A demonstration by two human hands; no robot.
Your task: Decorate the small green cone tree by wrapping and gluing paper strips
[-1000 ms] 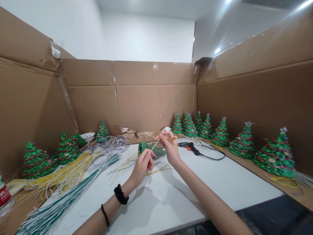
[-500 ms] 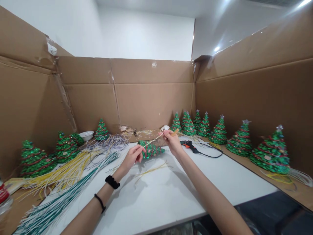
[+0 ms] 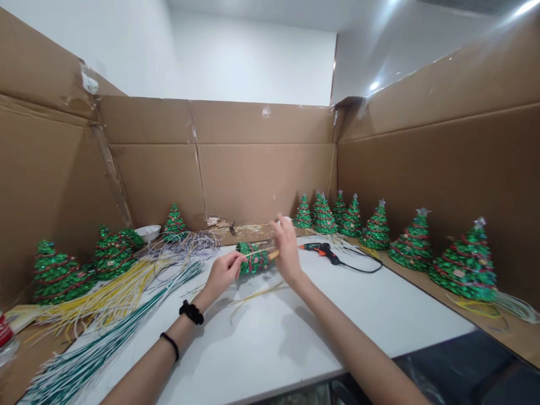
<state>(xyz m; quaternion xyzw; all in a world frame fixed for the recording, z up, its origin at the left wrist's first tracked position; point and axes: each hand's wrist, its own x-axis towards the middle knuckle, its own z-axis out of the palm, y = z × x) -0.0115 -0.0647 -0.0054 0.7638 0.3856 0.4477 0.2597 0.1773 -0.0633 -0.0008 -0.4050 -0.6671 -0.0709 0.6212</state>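
Note:
My left hand [image 3: 225,271] pinches a thin pale strand [image 3: 257,251] that stretches toward my right hand. My right hand [image 3: 287,250] is raised, its upper fingers pointing up and partly blurred. A short tan, wooden-looking handle [image 3: 274,255] sticks out from its palm side; whatever it belongs to is hidden. Behind both hands a small green tinsel Christmas tree [image 3: 253,264] lies on its side on the white board [image 3: 270,349], its tip covered by my right hand. A few loose yellow strands [image 3: 257,293] lie in front of it.
A glue gun [image 3: 323,250] with a black cord rests right of my hands. Finished trees [image 3: 411,242] line the right edge; more trees [image 3: 112,256] stand left. Bundles of green strands [image 3: 109,332] and yellow strands [image 3: 113,287] spread leftward. A white bowl [image 3: 148,233] sits behind; cardboard walls [image 3: 261,174] enclose the table.
My right hand has moved left and slightly down, its fingers now lifted and the handle swung to point left. My left hand has shifted slightly left, still pinching the strand.

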